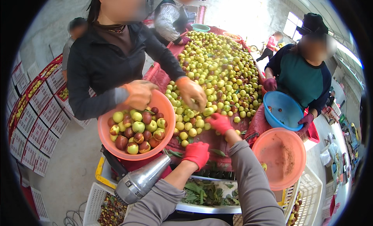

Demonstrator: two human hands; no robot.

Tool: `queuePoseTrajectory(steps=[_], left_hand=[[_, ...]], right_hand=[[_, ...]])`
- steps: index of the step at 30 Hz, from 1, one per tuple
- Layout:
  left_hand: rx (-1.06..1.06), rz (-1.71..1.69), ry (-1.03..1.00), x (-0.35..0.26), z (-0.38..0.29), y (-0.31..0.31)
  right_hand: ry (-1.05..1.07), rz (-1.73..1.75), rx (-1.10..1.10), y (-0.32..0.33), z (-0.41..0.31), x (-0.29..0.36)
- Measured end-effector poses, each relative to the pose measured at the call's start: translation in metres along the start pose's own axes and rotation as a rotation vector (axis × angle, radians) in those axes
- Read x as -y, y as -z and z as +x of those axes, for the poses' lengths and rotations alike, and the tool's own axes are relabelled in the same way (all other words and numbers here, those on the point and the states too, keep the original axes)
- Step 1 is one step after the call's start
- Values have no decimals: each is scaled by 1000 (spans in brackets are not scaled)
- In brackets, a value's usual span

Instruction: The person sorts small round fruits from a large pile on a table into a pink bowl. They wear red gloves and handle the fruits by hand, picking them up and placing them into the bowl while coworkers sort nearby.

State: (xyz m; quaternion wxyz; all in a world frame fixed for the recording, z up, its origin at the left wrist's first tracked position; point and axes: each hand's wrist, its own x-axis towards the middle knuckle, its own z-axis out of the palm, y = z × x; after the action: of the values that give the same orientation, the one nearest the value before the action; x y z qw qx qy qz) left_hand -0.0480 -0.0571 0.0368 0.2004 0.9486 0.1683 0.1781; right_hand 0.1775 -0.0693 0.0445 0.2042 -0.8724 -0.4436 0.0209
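My right hand point(220, 123), in a red glove, reaches to the near edge of a heap of green and brown jujubes point(215, 77). Its fingertips are at the fruit, and whether they grip one is hidden. My left hand point(197, 154), gloved the same way, is curled over the red cloth point(217, 143) at the near end of the sorting table; its palm is hidden. Left of it, an orange plastic basin point(106, 138) holds larger, mostly brown-patched jujubes point(138, 126). Another orange basin point(279, 159) sits to my right, with a jujube point(264, 166) at its left side.
A silver hair dryer point(142, 179) juts beside my left forearm. Below my arms lies a tray of leaves point(201, 194). A co-worker's orange-gloved hands point(191, 93) work over the left basin and heap. Another person holds a blue basin point(282, 110). Crates point(43, 100) stand stacked left.
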Motion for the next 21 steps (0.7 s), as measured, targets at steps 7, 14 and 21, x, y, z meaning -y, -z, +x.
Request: queuePoseTrajectory(steps=[7,14,21], left_hand=[[18,121,94,-3,0,1],[239,187,120,-7,-1,5],[272,257,91,-7,-3,-3]], right_hand=[[153,-33,433,34,-2,58],[308,299,-154,-19,48,94],[386,120,-76,-58,29,114]])
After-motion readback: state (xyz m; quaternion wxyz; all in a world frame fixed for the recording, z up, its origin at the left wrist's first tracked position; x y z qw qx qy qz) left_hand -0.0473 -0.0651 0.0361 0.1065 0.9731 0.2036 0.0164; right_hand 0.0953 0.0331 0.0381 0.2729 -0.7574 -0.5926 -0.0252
